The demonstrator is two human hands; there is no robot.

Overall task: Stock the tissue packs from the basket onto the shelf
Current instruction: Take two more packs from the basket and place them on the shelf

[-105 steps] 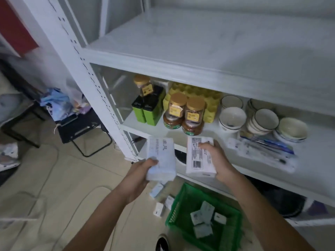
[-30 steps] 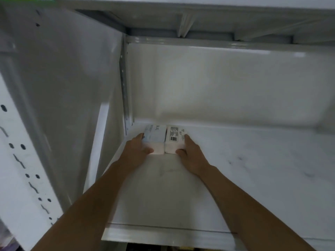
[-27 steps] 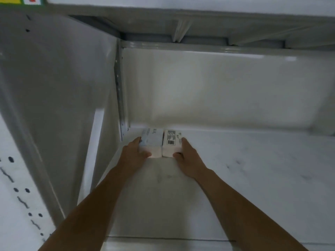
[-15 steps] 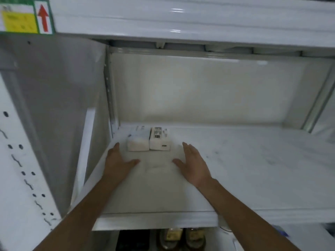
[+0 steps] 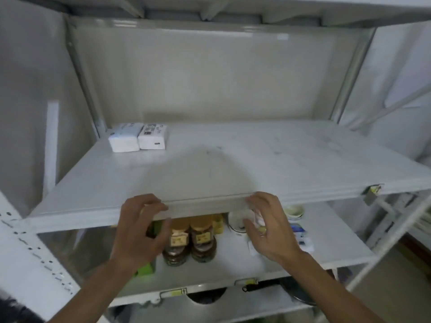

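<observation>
Two tissue packs on the shelf (image 5: 256, 159), far back-left corner, side by side and touching: left tissue pack (image 5: 124, 140) with bluish print on top, right tissue pack (image 5: 152, 136) with a barcode label on top. Both lie flat, near the rear panel and the left upright. Basket not in view.

Both hands are off the packs, well apart from them, in front of the shelf's front edge. Left hand (image 5: 137, 231): fingers loosely curled, spread, holding nothing, fingertips level with the front lip; contact with the lip can't be confirmed. Right hand (image 5: 268, 229): fingers relaxed and slightly bent, spread, holding nothing, also at the front lip.

Shelf below: two brown jars (image 5: 190, 243) with tan lids and yellow labels between the hands, a green box (image 5: 145, 268) partly hidden behind the left wrist, white bowls (image 5: 240, 221) behind the right hand, a small blue-white item (image 5: 299, 231) to the right, blurred. Perforated white upright (image 5: 35, 250) at lower left.
</observation>
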